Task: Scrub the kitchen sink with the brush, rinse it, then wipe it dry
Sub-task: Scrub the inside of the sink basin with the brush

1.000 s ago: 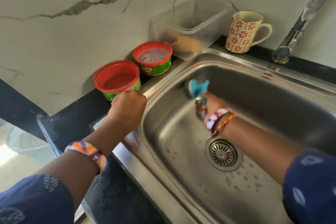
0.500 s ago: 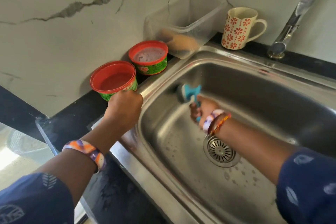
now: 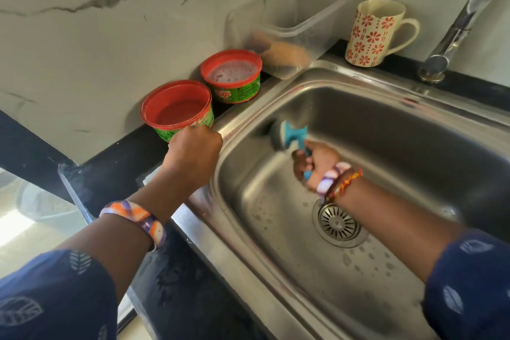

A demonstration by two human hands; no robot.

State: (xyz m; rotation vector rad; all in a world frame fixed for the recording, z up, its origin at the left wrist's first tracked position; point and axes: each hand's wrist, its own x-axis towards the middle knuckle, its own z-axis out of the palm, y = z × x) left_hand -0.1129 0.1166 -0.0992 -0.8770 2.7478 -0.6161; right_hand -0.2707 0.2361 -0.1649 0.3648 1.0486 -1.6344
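My steel sink [image 3: 414,130] has wet spots near its drain [image 3: 339,222]. My left hand [image 3: 193,157], fingers curled, rests on the sink's left rim beside a red tub [image 3: 176,107]. My right hand [image 3: 317,164] grips the blue brush [image 3: 289,136], whose head presses the sink's left inner wall.

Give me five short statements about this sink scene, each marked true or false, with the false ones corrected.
1. The right hand grips the blue-handled scrubbing brush. True.
2. The brush head presses against the stainless steel sink at its left inner wall. True.
3. The cream mug with red flowers stands inside the basin. False: it stands on the black ledge behind the sink.
4. Water streams from the chrome tap. False: no stream shows.
5. The left hand holds a cloth. False: it rests fisted by the nearer red-rimmed green tub; no cloth shows.
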